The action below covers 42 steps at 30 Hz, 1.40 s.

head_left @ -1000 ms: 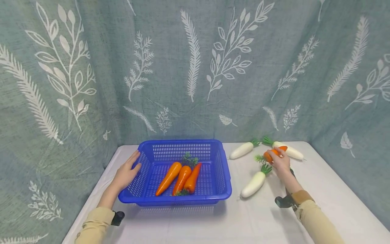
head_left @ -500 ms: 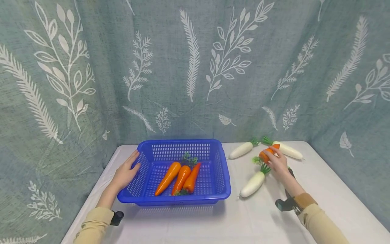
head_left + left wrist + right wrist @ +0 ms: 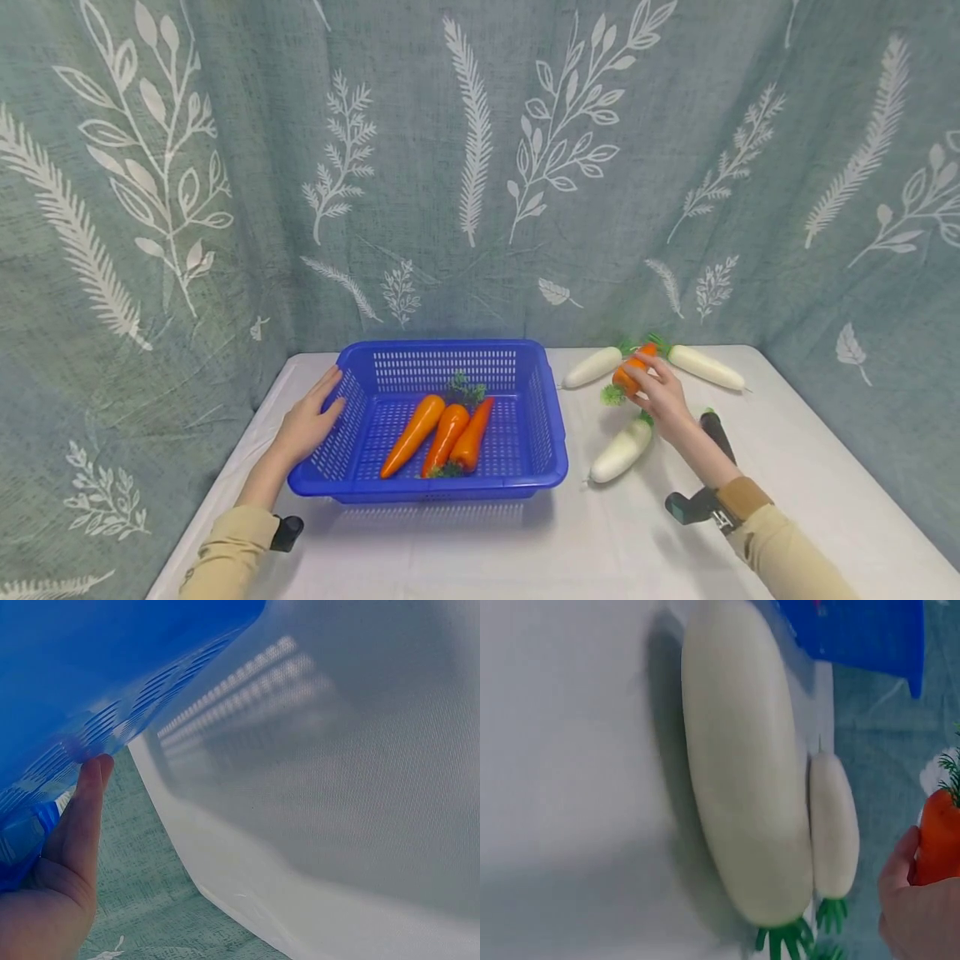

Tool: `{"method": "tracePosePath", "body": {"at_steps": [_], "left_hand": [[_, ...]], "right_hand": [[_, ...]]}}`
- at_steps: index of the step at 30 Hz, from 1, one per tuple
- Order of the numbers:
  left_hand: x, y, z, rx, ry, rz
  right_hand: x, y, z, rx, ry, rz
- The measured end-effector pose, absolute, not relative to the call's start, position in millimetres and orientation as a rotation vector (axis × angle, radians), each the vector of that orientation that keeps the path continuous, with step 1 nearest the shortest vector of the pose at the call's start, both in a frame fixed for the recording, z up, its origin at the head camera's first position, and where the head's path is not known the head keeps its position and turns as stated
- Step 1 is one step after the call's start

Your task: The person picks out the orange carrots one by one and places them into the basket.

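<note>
The right hand [image 3: 663,398] pinches an orange carrot [image 3: 628,377] with a green top, held over the table among the white radishes. In the right wrist view the same carrot [image 3: 939,838] shows at the right edge, thumb and palm of the hand [image 3: 922,919] around it. The left hand [image 3: 306,423] lies with straight fingers against the left side of the blue basket [image 3: 555,417]. The left wrist view shows that hand [image 3: 64,870] touching the basket's slotted wall [image 3: 150,690]. Inside the basket lie an orange carrot [image 3: 412,437] and two redder ones [image 3: 446,440].
One white radish [image 3: 621,452] lies nearest, right of the basket. Two more, a left one [image 3: 592,367] and a right one [image 3: 705,367], lie near the table's back edge. A patterned green curtain [image 3: 420,167] hangs behind the white table [image 3: 600,550].
The right hand has moved left with the carrot, from beside the right back radish to near the left back one. The left hand and basket have hardly moved.
</note>
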State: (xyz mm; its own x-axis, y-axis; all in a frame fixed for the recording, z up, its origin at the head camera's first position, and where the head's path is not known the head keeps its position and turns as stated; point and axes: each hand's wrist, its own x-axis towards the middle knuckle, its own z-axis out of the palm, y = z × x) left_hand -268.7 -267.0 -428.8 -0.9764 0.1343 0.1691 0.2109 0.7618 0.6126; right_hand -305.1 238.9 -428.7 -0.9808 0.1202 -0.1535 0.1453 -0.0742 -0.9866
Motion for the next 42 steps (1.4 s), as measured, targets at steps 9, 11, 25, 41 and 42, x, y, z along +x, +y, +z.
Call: {"method": "tracePosePath", "body": {"at_steps": [9, 11, 25, 41, 42], "left_hand": [[-268, -268, -431, -0.3, -2.834, -1.02], [-267, -271, -432, -0.307, -2.832, -1.014], [-264, -267, -433, -0.324, -2.761, -1.002], [-272, -269, -434, -0.318, -2.781, -1.009], [-271, -269, -434, -0.317, -2.785, -1.009]], "right_hand": [[-297, 207, -425, 0.125, 2.02, -2.326], [-293, 198, -427, 0.095, 2.003, -2.342], [-283, 165, -419, 0.039, 2.029, -2.314], [-276, 120, -408, -0.193, 1.927, -2.265], [-275, 118, -409, -0.208, 1.924, -2.256]]}}
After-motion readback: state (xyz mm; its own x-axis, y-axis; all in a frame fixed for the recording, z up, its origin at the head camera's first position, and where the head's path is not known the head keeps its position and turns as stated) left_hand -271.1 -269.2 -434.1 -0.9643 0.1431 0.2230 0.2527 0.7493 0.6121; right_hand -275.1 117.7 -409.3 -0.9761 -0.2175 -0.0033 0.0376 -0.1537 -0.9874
